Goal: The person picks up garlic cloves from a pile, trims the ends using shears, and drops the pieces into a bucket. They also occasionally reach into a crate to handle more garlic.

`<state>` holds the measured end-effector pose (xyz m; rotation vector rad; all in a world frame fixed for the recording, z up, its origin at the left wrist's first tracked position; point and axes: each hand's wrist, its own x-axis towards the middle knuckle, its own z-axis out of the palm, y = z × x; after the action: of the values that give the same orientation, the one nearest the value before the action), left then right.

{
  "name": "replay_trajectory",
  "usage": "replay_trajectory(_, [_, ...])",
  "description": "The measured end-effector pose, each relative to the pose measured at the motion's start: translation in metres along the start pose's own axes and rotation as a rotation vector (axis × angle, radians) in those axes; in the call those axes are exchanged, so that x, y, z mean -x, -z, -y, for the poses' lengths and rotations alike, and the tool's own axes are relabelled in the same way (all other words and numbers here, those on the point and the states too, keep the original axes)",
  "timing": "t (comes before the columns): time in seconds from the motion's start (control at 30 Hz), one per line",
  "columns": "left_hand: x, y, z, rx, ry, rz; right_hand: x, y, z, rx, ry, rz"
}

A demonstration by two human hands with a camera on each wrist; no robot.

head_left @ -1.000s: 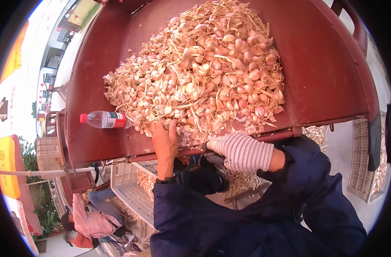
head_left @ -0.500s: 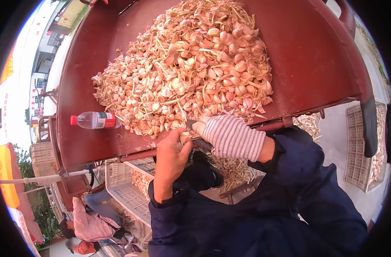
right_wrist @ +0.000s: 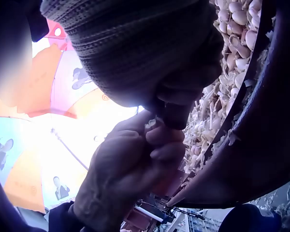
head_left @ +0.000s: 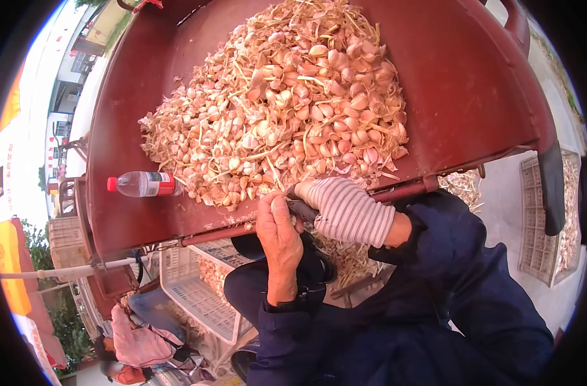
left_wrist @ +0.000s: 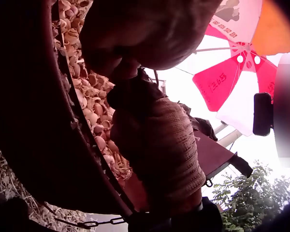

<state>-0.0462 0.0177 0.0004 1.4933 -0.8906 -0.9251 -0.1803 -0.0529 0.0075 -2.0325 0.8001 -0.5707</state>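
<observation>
My bare left hand [head_left: 280,248] pinches a small pale piece of garlic [right_wrist: 151,125] near the front edge of the red metal tray [head_left: 461,96]. Most of that piece is hidden by the fingers in the head view. Right beside it, my right hand [head_left: 353,212], in a striped knit glove, grips a dark tool [head_left: 301,210] whose kind cannot be made out. The two hands meet at the fingertips, with the tool against the left fingers. Behind them spreads a large heap of garlic cloves [head_left: 293,116] mixed with dry skins and stalks.
A plastic bottle with a red cap [head_left: 144,184] lies left of the heap. Below the tray's edge stands a crate [head_left: 203,302] holding garlic; another crate [head_left: 538,225] is at the right. A person in pink [head_left: 139,338] sits at the lower left.
My left hand has come back from the heap's front edge with garlic and moved right, up to the gloved hand. The right hand has stayed near the tray's edge, still holding the tool.
</observation>
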Motion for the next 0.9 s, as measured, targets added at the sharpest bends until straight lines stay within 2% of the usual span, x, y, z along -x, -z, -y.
replay_trajectory(0.07, [0.0,0.0,-0.003,0.02,0.006,-0.02,0.002,0.003,0.001,0.016,0.012,0.01])
replay_trajectory(0.17, [-0.007,0.014,-0.01,-0.09,-0.033,0.069,0.003,0.003,0.002,-0.001,0.047,-0.018])
replay_trajectory(0.23, [-0.012,0.021,-0.011,-0.308,-0.151,0.115,0.003,0.002,0.002,0.005,0.061,-0.031])
replay_trajectory(0.27, [-0.013,0.023,-0.015,-0.31,-0.153,0.114,0.003,0.002,0.002,0.025,0.078,-0.041])
replay_trajectory(0.33, [-0.011,0.023,-0.021,-0.15,-0.051,0.194,0.003,0.005,0.003,0.047,0.091,-0.051])
replay_trajectory(0.4, [-0.008,0.022,-0.019,-0.137,-0.052,0.204,0.002,0.007,0.005,0.142,0.034,0.083])
replay_trajectory(0.47, [-0.01,0.023,-0.019,-0.122,-0.067,0.202,0.001,0.005,-0.001,0.07,0.072,0.049])
replay_trajectory(0.5, [-0.009,0.025,-0.019,0.038,0.025,0.192,0.001,0.003,-0.002,-0.009,0.105,0.014])
replay_trajectory(0.53, [-0.01,0.027,-0.019,0.199,0.115,0.181,0.0,0.006,0.001,-0.023,0.031,0.083])
replay_trajectory(0.57, [-0.01,0.03,-0.017,0.2,0.109,0.176,-0.001,0.005,0.0,-0.02,0.038,0.085])
replay_trajectory(0.63, [-0.008,0.034,-0.013,0.511,0.269,0.2,0.0,-0.001,-0.002,-0.021,0.037,0.008])
replay_trajectory(0.83, [-0.01,0.046,0.0,0.599,0.292,0.251,-0.002,0.002,0.0,-0.012,0.005,0.006])
replay_trajectory(0.9, [-0.008,0.052,0.003,0.572,0.303,0.187,-0.004,0.002,0.001,-0.012,0.002,0.022])
